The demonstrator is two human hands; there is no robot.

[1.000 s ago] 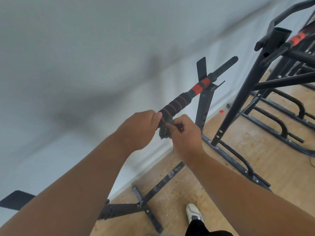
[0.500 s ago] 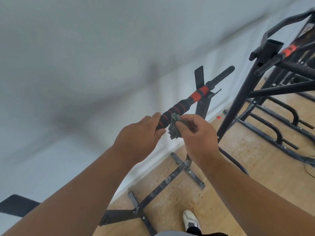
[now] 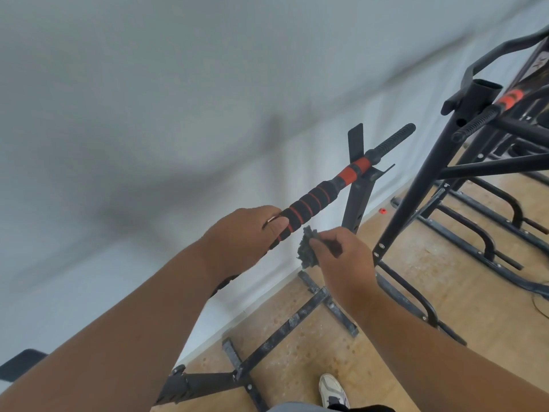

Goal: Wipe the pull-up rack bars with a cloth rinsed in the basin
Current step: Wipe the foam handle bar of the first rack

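Partly hidden: bar (image 3: 315, 197) under left hand (image 3: 237, 236).

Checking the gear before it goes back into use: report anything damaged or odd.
The rack's floor bars are blotched with pale scuffs or residue, and a small red piece lies loose on the floor by the wall.

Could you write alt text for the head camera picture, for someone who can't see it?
A person's left hand grips a black-and-red padded bar on a pull-up rack, while the right hand pinches a dark crumpled cloth just below it. Black rack frames stand on a wooden floor.
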